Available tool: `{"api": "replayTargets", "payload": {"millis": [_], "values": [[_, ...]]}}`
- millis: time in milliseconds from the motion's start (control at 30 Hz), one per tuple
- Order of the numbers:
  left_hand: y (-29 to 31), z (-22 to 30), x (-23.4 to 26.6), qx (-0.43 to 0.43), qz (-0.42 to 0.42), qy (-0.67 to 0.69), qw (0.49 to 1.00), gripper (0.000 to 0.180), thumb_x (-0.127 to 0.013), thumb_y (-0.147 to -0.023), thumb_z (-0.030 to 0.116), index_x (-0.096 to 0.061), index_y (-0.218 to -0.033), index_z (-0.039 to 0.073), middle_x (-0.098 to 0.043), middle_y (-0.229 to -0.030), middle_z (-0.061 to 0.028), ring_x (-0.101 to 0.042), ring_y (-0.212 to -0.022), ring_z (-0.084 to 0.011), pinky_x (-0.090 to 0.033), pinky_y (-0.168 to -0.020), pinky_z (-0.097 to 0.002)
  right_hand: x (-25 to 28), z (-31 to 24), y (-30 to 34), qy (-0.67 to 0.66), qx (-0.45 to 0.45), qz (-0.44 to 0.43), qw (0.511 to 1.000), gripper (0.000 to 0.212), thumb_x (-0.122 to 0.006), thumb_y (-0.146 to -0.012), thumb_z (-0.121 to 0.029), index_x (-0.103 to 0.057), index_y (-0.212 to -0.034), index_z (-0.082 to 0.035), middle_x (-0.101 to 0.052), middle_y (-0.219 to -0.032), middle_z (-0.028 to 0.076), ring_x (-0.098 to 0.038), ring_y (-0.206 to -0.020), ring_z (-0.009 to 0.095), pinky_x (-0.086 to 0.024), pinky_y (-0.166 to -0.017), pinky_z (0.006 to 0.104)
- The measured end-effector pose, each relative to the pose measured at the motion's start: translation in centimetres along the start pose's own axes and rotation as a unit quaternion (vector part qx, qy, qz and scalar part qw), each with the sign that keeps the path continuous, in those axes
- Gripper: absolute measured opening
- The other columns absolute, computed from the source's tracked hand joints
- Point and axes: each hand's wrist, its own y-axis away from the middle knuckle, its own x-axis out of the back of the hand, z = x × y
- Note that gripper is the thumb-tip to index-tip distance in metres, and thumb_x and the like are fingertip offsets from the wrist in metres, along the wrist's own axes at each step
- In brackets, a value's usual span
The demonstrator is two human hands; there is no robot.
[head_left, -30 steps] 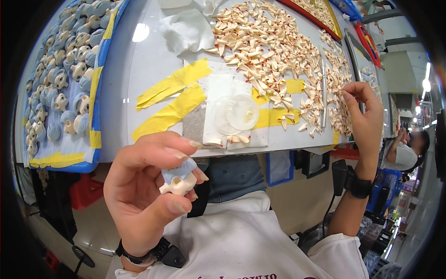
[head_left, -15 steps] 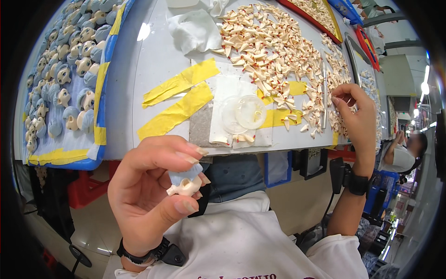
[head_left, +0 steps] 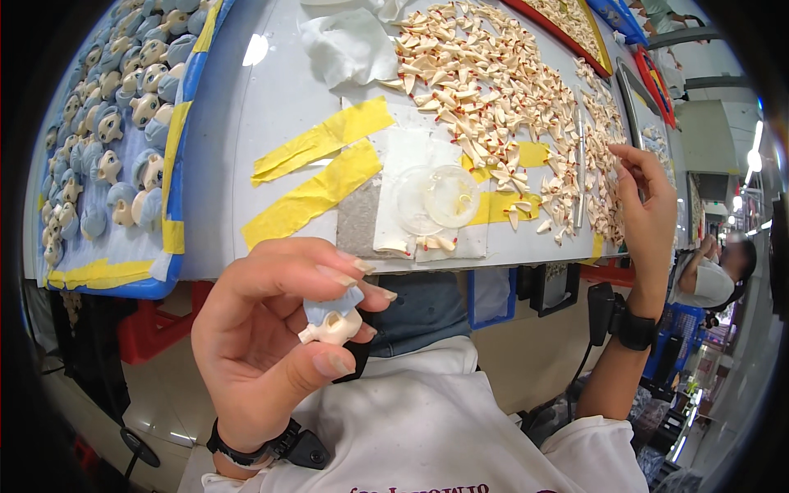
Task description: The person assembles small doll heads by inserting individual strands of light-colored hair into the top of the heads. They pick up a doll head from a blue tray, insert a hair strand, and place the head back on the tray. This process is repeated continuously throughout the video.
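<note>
My left hand (head_left: 267, 329) is closed, pinching a small doll head (head_left: 333, 322) with blue hair between thumb and fingers. The head's pale side, with a round opening in it, faces up toward me, held in front of the table's near edge. My right hand (head_left: 651, 197) is over the right part of a spread of small cream pointed pieces with red tips (head_left: 485, 74). Its thumb and index finger are bent with a gap between them, and I see nothing in them. The other fingers curl partly out of sight beside the pieces.
A blue tray (head_left: 174, 205) edged with yellow tape holds many similar doll heads at left. Mid-table are a clear round dish (head_left: 452, 197), yellow tape strips (head_left: 316, 193) and a white cloth (head_left: 349, 49). A thin metal rod (head_left: 580, 168) lies among the pieces. Another person (head_left: 711, 271) sits at far right.
My right hand has moved slightly right and away from the metal rod, its thumb and index finger shifting over the pieces. The left hand still holds the doll head, now tilted a little differently.
</note>
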Motion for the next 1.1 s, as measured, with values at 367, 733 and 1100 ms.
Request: {"api": "replayTargets", "payload": {"millis": [367, 733, 1100], "values": [[-0.1, -0.4, -0.1, 0.006, 0.011, 0.034, 0.999, 0.054, -0.076, -0.066, 0.036, -0.048, -0.098, 0.002, -0.051, -0.096, -0.011, -0.057, -0.074, -0.0183, -0.047, -0.057, -0.022, 0.8, 0.2, 0.5, -0.149, -0.058, 0.014, 0.987, 0.01, -0.055, -0.084, -0.006, -0.058, -0.088, 0.002, -0.06, -0.084, 0.005, -0.056, -0.078, 0.009, -0.043, -0.073, 0.0217], [-0.4, -0.9, 0.1, -0.028, -0.047, 0.068, 0.996, 0.051, -0.077, -0.065, 0.03, -0.049, -0.096, 0.002, -0.05, -0.096, -0.0129, -0.057, -0.068, -0.0162, -0.047, -0.053, -0.0195, 0.9, -4.0, 1.0, -0.279, 0.047, 0.006, 0.959, 0.011, -0.055, -0.084, -0.005, -0.055, -0.091, 0.003, -0.059, -0.085, 0.01, -0.053, -0.073, 0.011, -0.042, -0.066, 0.0232], [0.1, -0.2, 1.0, -0.02, -0.035, 0.068, 0.997, 0.049, -0.077, -0.066, 0.03, -0.05, -0.095, 0.001, -0.051, -0.094, -0.0132, -0.058, -0.068, -0.0164, -0.047, -0.053, -0.0196, 1.5, -7.8, 1.9, -0.403, 0.12, -0.104, 0.901, 0.02, -0.064, -0.078, -0.014, -0.057, -0.09, 0.001, -0.054, -0.078, 0.013, -0.051, -0.063, 0.015, -0.041, -0.055, 0.0218]]}}
